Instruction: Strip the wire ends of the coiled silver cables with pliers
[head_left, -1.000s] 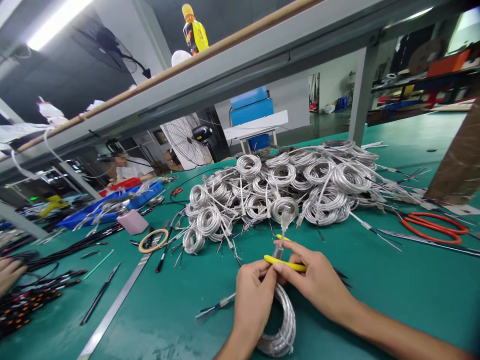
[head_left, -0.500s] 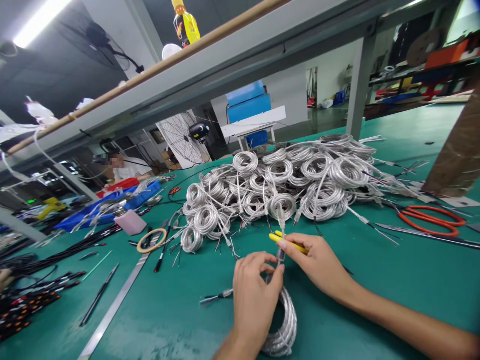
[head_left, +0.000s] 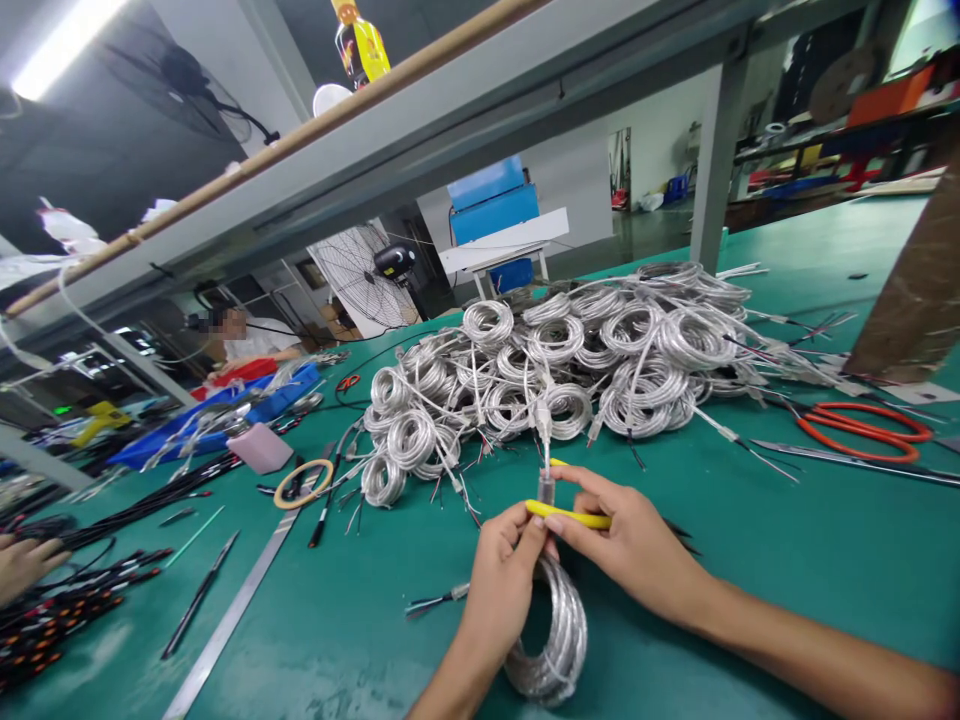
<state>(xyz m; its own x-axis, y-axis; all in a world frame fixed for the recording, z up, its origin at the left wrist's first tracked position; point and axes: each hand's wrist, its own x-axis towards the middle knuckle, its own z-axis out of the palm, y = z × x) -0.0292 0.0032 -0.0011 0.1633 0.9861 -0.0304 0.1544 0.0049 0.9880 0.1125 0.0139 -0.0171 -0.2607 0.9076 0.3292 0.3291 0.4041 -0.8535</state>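
Near the front centre, my left hand (head_left: pixel 504 572) pinches the upper end of a coiled clear-silver cable (head_left: pixel 564 640), just below its connector (head_left: pixel 547 486). The coil hangs under my fingers, and stripped wire ends (head_left: pixel 429 604) stick out to the left. My right hand (head_left: pixel 626 530) is closed on a yellow-handled tool (head_left: pixel 577 517), one handle at the thumb and the other behind the connector. The tool's dark tips point right, past the back of the hand. Beyond both hands lies a large pile of similar coils (head_left: pixel 559 340).
Orange-handled scissors (head_left: pixel 862 430) lie right on the green table (head_left: pixel 750 600). Left are a metal ruler (head_left: pixel 240 610), a tape ring (head_left: pixel 283 492), a pink block (head_left: pixel 260 447), a pen (head_left: pixel 199 595) and black cables (head_left: pixel 60 610). Another person's hand (head_left: pixel 26 565) is at the left edge.
The yellow handles have spread around the connector, and the right fingers have shifted closer to my left hand. The coil has moved slightly left. Another person's hand has come further in at the left.
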